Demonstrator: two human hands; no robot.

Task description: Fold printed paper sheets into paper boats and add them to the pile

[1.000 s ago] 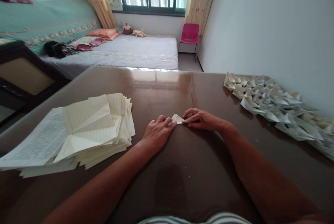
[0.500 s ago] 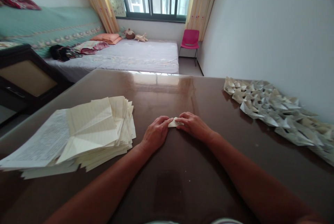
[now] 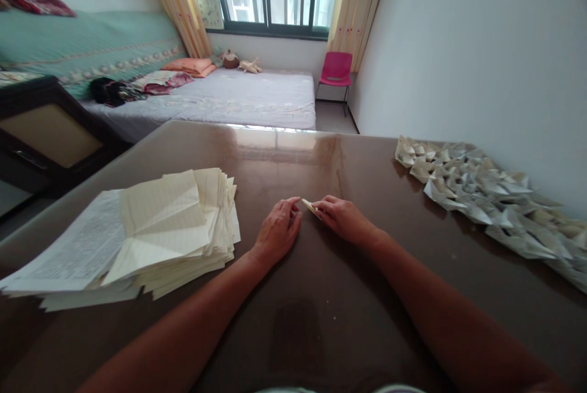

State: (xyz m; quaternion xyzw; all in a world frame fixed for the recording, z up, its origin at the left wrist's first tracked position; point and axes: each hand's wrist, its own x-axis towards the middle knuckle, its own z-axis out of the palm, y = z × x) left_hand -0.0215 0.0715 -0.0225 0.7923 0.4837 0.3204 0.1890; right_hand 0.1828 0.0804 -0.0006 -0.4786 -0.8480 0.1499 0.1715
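Note:
A small folded piece of cream paper (image 3: pixel 309 205) is pinched in the fingers of my right hand (image 3: pixel 343 218), tilted just over the brown table. Its near end is hidden by those fingers. My left hand (image 3: pixel 279 225) is beside the paper's left tip, thumb and fingers apart with nothing between them; whether a fingertip brushes the tip I cannot tell. Left of my left hand lies a stack of loose paper sheets (image 3: pixel 165 216), the top one creased. Along the right side of the table sit many folded paper boats (image 3: pixel 477 182) in rows.
The glossy brown table (image 3: pixel 284 167) reaches to a far edge before a bed (image 3: pixel 257 96). A pink chair (image 3: pixel 336 69) stands by the white wall (image 3: pixel 449 63) on the right. A dark cabinet (image 3: pixel 50 130) is at the left.
My left hand has let go of the folded paper and drawn slightly back. The paper has turned from lying level between both hands to a slant in my right hand.

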